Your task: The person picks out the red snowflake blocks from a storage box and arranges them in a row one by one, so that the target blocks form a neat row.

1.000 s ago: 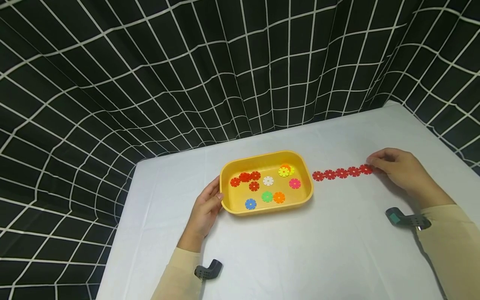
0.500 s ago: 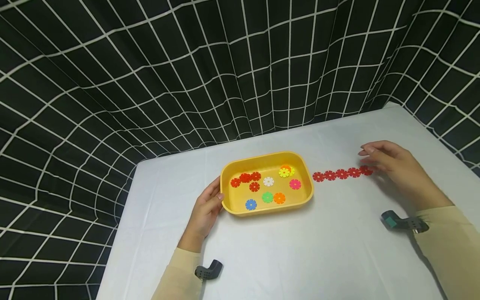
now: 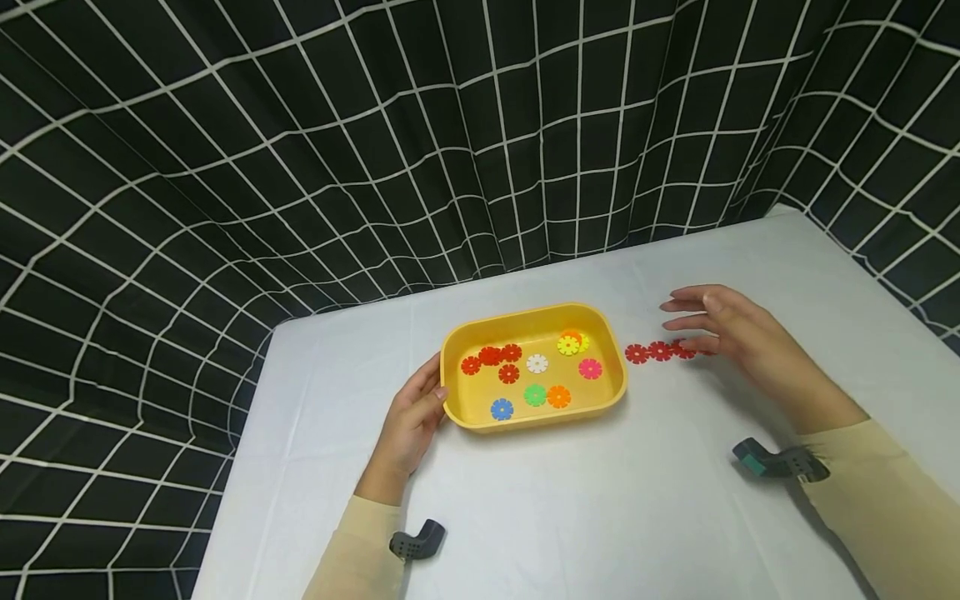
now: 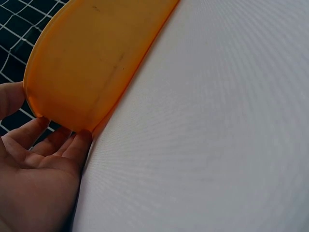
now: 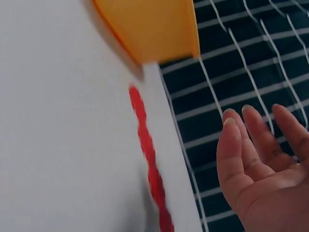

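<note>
R grip [image 3: 738, 333] nearer yel. tray [image 3: 540, 422], half-spread; L grip [image 3: 407, 425] on it

a disc chain [image 3: 660, 351] lies right of the tray [image 3: 472, 392]

Right hand [image 3: 738, 332] nearer yellow tray [image 3: 540, 328]

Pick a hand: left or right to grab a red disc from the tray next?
Right, likely. The right hand holds nothing and is near the red disc row, beside the yellow tray. The left hand grips the tray's left end, so it looks better suited to steadying.
</note>
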### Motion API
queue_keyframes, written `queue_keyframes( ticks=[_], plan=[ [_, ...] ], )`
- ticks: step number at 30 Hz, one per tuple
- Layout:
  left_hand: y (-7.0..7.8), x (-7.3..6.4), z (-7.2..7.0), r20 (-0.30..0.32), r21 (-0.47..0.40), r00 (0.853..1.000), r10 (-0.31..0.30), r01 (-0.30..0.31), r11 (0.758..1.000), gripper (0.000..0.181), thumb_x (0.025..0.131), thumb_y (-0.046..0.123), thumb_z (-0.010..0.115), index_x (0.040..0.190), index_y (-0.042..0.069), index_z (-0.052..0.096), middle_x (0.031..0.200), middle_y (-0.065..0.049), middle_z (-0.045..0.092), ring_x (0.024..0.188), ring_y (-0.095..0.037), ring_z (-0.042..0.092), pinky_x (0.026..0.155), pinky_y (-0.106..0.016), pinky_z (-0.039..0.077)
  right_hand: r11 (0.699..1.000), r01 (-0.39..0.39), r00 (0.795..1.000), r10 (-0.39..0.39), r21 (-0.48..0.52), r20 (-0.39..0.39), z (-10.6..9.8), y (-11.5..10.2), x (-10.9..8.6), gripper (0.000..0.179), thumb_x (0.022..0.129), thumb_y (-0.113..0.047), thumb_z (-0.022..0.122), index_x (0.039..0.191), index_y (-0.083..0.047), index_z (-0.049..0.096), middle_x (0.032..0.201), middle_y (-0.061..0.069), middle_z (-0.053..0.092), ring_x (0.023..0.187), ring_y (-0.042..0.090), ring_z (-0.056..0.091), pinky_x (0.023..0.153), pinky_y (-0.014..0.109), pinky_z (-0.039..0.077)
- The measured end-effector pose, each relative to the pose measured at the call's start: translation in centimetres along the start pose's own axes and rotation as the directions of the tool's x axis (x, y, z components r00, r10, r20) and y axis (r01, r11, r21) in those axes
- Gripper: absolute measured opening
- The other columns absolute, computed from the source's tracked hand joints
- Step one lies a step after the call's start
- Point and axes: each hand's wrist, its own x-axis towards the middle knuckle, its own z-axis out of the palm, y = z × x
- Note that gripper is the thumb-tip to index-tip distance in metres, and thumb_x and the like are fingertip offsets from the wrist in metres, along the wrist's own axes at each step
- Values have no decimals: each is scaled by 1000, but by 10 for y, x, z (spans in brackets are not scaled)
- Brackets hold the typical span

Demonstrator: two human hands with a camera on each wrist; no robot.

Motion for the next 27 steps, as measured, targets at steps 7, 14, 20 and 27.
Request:
queue_keyframes(
  ticks=[7, 14, 20, 27],
  plan=[
    [0, 0, 1, -6, 5, 1000, 1, -1, 1000, 58, 109, 2, 54, 166, 1, 42, 169, -12, 42, 155, -28, 41, 119, -37, 43, 985, 149, 983, -157, 91, 96, 26, -16, -1, 45, 119, -26, 39, 159, -7, 47, 153, 18, 53, 125, 26, 67, 95, 34, 62],
    [1, 0, 2, -4, 6, 1000, 7, -7, 1000, 58, 109, 1, 53, 166, 0, 41, 169, -13, 42, 155, -29, 41, 119, -37, 42, 976, 159, 972, -182, 151, 152, 46, -26, 2, 43, 118, -22, 42, 157, -3, 46, 154, 21, 50, 127, 37, 64, 100, 37, 60],
    [1, -1, 2, -8, 13, 1000, 1, -1, 1000, 57, 109, 1, 52, 166, 1, 42, 169, -12, 43, 155, -27, 41, 119, -37, 42, 985, 108, 975, -131, 132, 180, 65, -37, 9, 48, 116, -30, 50, 157, -4, 48, 159, 15, 48, 130, 35, 61, 100, 39, 60],
    [0, 0, 0, -3, 11, 1000, 0, 0, 1000, 57, 110, 1, 52, 166, 1, 41, 170, -12, 41, 155, -29, 40, 119, -37, 42, 986, 76, 971, -107, 149, 216, 90, -49, 21, 49, 113, -33, 59, 155, -8, 51, 155, 13, 52, 131, 36, 61, 102, 50, 59]
  ],
)
